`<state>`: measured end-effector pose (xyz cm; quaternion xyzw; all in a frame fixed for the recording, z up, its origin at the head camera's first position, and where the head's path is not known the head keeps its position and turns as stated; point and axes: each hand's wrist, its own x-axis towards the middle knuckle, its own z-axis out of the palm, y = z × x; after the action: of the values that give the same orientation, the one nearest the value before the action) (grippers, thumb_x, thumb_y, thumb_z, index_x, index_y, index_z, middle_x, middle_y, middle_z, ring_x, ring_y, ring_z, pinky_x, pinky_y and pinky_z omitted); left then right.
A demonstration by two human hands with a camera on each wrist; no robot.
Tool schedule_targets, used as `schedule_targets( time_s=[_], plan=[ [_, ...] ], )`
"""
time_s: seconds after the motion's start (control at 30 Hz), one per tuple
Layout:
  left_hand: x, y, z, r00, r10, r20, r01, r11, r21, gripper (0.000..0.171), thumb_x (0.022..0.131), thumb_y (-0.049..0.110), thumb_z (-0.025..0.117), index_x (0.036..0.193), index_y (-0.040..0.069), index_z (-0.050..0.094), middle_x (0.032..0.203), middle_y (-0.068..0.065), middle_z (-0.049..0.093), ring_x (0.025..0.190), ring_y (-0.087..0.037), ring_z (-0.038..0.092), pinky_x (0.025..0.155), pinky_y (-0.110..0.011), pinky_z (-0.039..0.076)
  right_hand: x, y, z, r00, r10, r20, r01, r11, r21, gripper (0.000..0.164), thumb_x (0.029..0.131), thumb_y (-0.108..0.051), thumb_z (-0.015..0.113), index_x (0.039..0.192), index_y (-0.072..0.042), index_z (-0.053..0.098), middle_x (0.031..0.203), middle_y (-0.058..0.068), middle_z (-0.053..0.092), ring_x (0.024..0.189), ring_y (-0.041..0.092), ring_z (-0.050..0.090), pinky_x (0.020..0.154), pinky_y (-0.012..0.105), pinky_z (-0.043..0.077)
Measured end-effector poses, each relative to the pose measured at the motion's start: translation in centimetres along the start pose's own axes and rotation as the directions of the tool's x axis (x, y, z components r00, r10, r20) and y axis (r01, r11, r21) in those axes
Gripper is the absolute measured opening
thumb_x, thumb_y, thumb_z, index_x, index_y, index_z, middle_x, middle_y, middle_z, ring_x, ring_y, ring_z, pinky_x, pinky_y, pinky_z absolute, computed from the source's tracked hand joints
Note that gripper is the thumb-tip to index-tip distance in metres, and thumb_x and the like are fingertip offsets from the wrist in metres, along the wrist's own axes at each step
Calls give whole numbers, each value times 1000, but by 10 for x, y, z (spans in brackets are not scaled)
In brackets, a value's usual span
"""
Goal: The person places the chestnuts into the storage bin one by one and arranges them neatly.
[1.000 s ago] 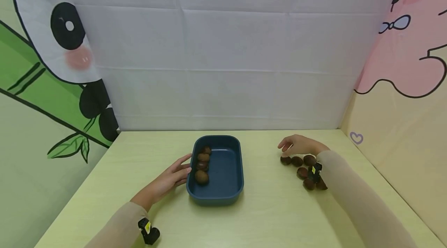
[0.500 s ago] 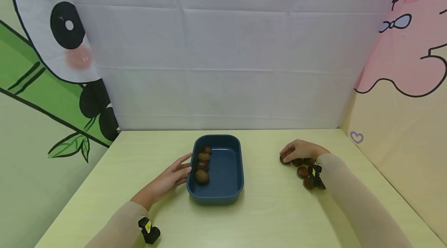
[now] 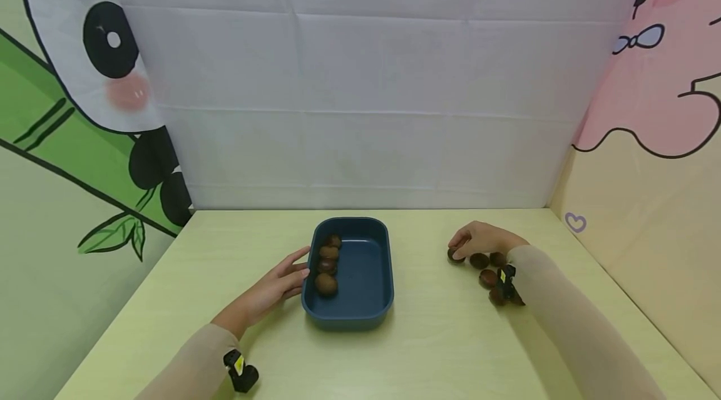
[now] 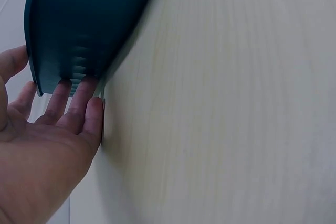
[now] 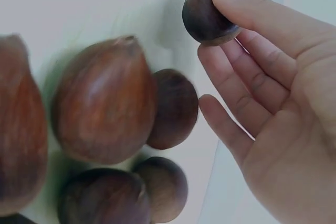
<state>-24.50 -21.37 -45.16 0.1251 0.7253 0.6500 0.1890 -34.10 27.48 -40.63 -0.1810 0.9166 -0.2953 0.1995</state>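
Observation:
My right hand point(image 3: 481, 240) pinches a dark brown chestnut point(image 5: 206, 16) between thumb and fingers, close over the table at the right. Beside it lie several more chestnuts point(image 5: 107, 100), partly under the wrist and sleeve in the head view. With fingers spread and nearly straight, my left hand point(image 3: 273, 290) touches the left side of a dark blue rectangular bin point(image 3: 366, 281). The left wrist view shows those fingers point(image 4: 79, 103) against the bin's outer wall. Inside the bin, several brown chestnuts point(image 3: 326, 285) form a row along the left wall.
Both things stand on a pale wood-grain table point(image 3: 428, 350). A white cloth point(image 3: 366, 106) hangs behind it. Cartoon-printed panels point(image 3: 648, 200) close off the left and right sides. A black wrist camera point(image 3: 241, 372) sits on the left sleeve.
My right hand came down onto the end chestnut, pinched it, and has shifted it slightly left and up, away from its neighbours. My left hand and the bin have stayed put.

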Motion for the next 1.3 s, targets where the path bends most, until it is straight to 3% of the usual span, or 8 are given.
schedule_targets(
  time_s=[0.2, 0.53, 0.93, 1.3],
  plan=[
    [-1, 0, -1, 1000, 0, 1, 0, 1000, 3, 69, 105, 33, 55, 162, 24, 17, 160, -21, 25, 141, -34, 39, 113, -43, 36, 1, -16, -2, 999, -37, -3, 37, 999, -6, 28, 90, -27, 77, 115, -14, 71, 107, -4, 70, 102, 17, 63, 102, 53, 42],
    [0, 0, -1, 1000, -14, -5, 14, 1000, 3, 69, 104, 34, 56, 162, 25, 18, 160, -21, 25, 140, -34, 39, 113, -44, 36, 5, -63, 2, 980, -196, 15, 196, 980, 18, 29, 91, -23, 76, 118, -14, 71, 104, -5, 72, 98, 14, 66, 91, 40, 52],
    [-1, 2, -1, 1000, -6, 3, 6, 1000, 12, 69, 106, 31, 54, 162, 21, 16, 160, -24, 23, 141, -37, 38, 114, -46, 34, 13, -129, 37, 902, -425, 75, 427, 904, -5, 24, 92, -23, 76, 115, -20, 72, 110, -9, 68, 95, 14, 65, 82, 34, 55],
    [0, 1, -1, 1000, -12, -3, 12, 1000, 8, 68, 105, 33, 54, 162, 23, 18, 160, -22, 25, 140, -34, 39, 113, -43, 37, 34, -167, 98, 841, -522, 142, 518, 853, 66, 24, 89, -24, 79, 112, -21, 73, 104, -15, 69, 85, 11, 69, 77, 26, 56]
  ],
)
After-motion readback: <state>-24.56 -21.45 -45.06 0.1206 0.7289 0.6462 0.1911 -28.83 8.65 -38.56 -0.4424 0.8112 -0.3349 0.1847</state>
